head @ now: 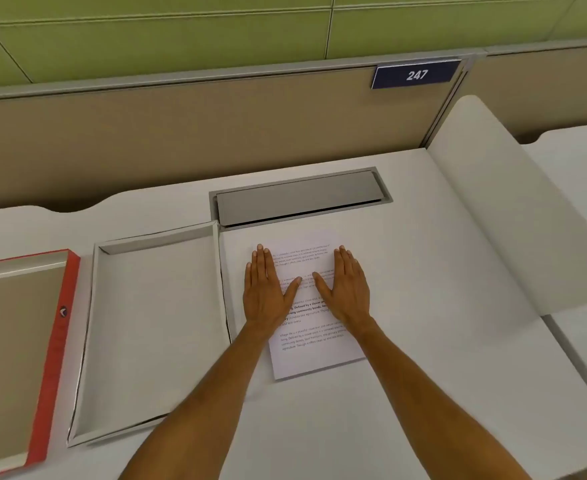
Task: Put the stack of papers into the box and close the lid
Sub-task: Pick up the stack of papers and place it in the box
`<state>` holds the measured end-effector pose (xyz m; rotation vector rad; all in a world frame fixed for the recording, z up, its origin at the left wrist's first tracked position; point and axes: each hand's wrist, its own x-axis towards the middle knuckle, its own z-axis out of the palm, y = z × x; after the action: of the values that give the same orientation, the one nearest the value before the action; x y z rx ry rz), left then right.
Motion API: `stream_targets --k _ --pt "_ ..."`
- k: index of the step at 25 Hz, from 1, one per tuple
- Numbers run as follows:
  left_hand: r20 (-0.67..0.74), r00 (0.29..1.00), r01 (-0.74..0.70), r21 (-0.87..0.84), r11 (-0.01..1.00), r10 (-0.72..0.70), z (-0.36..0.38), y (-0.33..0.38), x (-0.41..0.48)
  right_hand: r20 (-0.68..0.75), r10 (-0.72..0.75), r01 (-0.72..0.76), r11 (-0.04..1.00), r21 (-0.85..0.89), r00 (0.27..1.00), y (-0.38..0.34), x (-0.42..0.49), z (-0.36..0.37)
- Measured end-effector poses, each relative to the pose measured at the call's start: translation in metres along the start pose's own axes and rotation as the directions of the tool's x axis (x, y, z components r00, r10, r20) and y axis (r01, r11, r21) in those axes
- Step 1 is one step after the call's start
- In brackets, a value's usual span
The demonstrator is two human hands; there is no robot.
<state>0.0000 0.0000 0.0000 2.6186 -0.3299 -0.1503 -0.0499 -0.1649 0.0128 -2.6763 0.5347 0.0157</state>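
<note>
1. I see both hands flat, palms down, on the papers (pixel 314 327). Left hand (pixel 266 291) on the left half, right hand (pixel 347 289) on the right; fingers spread, gripping nothing.
2. Papers lie on the table (pixel 423 375), centre, just right of the box (pixel 153 323), near the grey cable hatch (pixel 299 197).
3. Box is open and empty, its right wall just beside the papers' left edge.
4. Lid (pixel 18 358), red-edged, lies upturned far left, just beside the box.
</note>
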Motion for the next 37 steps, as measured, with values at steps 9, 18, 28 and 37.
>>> stream_targets --k 9,18,28,37 --pt "0.047 0.987 0.158 -0.192 0.969 -0.151 0.004 0.006 -0.016 0.044 0.104 -0.109 0.985 0.131 0.994 0.004 -0.012 0.006" --pt "0.155 0.921 0.388 -0.465 0.796 -0.358 -0.001 0.017 -0.022 0.053 0.541 -0.531 0.795 0.294 0.839 -0.007 0.000 -0.001" --pt "0.247 0.684 0.728 -0.158 0.667 -0.687 -0.021 0.047 0.004 0.220 0.571 -0.611 0.755 0.236 0.791 -0.003 0.015 -0.018" --pt "0.353 0.635 0.756 -0.103 0.646 -0.687 -0.029 0.041 0.019 0.268 0.551 -0.606 0.769 0.205 0.790 -0.006 0.025 -0.026"
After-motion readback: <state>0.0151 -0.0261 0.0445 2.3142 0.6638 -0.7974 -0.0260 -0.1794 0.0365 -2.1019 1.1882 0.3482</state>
